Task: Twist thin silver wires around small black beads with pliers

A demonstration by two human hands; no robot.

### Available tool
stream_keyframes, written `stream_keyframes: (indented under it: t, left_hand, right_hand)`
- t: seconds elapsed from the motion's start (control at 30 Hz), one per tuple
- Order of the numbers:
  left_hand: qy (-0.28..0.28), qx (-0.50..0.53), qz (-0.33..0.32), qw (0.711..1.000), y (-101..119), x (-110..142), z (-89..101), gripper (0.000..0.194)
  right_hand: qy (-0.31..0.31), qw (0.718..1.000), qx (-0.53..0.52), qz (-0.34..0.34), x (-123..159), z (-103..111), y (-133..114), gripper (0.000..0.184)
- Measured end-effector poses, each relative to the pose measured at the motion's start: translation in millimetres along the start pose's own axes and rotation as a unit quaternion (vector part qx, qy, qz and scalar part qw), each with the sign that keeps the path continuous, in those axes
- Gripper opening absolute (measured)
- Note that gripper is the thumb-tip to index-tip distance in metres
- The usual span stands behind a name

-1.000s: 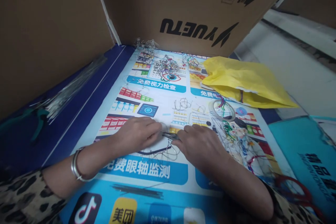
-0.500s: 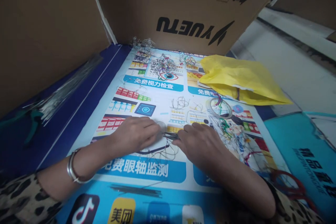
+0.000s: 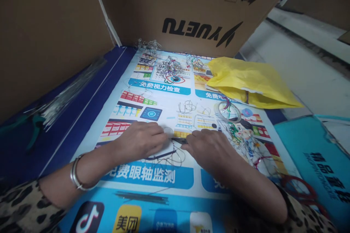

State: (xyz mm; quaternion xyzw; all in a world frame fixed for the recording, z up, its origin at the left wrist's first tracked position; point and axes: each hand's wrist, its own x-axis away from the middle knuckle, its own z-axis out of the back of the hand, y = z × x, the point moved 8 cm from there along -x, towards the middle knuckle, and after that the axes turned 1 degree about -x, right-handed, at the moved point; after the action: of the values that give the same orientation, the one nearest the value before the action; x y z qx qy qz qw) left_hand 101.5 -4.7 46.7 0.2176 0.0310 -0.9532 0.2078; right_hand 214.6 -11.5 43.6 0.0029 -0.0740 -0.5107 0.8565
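My left hand (image 3: pixel 146 139) is closed in a pinch on thin bent wire (image 3: pixel 179 156), whose fine loops show above and below the fingertips. The fingers of my right hand (image 3: pixel 206 149) wrap round the slim needle-nose pliers (image 3: pixel 179 140), and the handles are hidden in the palm. The dark jaws point left and meet the wire at the left fingertips, just above the printed sheet (image 3: pixel 180 198). Below the hands lies a small bundle of straight dark wires (image 3: pixel 142 198).
Cardboard walls (image 3: pixel 142 3) stand behind and at left. A bundle of silvery wires (image 3: pixel 73 91) and a teal-handled tool (image 3: pixel 34 131) lie left. Tangled wire pieces (image 3: pixel 171 66) sit farther back. To the right are a tape roll (image 3: pixel 237 114), a yellow bag (image 3: pixel 254 80) and red-handled scissors (image 3: pixel 314 191).
The plier jaws, slightly apart before, now look closed together at the wire. Both hands stay in nearly the same place.
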Motion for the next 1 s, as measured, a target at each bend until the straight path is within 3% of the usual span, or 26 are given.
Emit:
stream_keyframes:
  t: [0.57, 0.83, 1.0]
  left_hand:
    - [0.002, -0.051, -0.036, 0.998, 9, -6, 6.6, 0.013]
    - [-0.035, -0.064, -0.043, 0.996, 9, -1, -1.4, 0.009]
    - [-0.021, -0.054, -0.041, 0.997, 10, -3, 2.5, 0.011]
  right_hand:
    - [-0.011, 1.000, -0.008, -0.002, -3, 1, 3, 0.026]
    - [0.004, 1.000, -0.014, 0.002, -1, 3, 1, 0.028]
    - [0.008, 1.000, -0.014, 0.005, -1, 3, 1, 0.028]
